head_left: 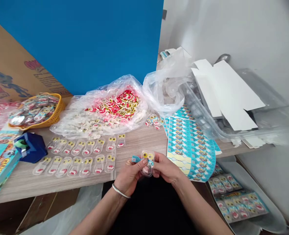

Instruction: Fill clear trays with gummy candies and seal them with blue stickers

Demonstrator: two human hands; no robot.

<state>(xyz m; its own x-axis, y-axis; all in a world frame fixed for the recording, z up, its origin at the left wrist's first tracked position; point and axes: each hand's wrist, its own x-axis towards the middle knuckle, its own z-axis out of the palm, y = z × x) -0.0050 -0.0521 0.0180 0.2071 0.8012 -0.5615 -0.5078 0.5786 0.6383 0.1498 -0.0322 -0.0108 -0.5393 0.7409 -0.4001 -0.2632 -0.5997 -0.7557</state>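
Observation:
Over the table's front edge, my two hands grip one small clear plastic case [148, 155] that holds yellow eye pieces and a red-and-white piece. My left hand [128, 176] pinches its left side, the thumb pressed on the front. On the opposite side, the fingers of my right hand [166, 168] close round the edge. A blue printed sticker strip [136, 159] crosses the case and sticks out at the left. Just right of my right hand lie sheets of blue stickers [181, 147], some peeled to yellowish backing. Two rows of similar filled cases [87, 166] lie to the left.
A plastic bag of loose eye and mouth pieces [120, 106] lies behind. At left are a yellow basket [58, 109], a blue tape dispenser [34, 148] and a printed box [2, 163]. A clear bin [208, 122] with white card stands right; packed cases [243, 207] sit below.

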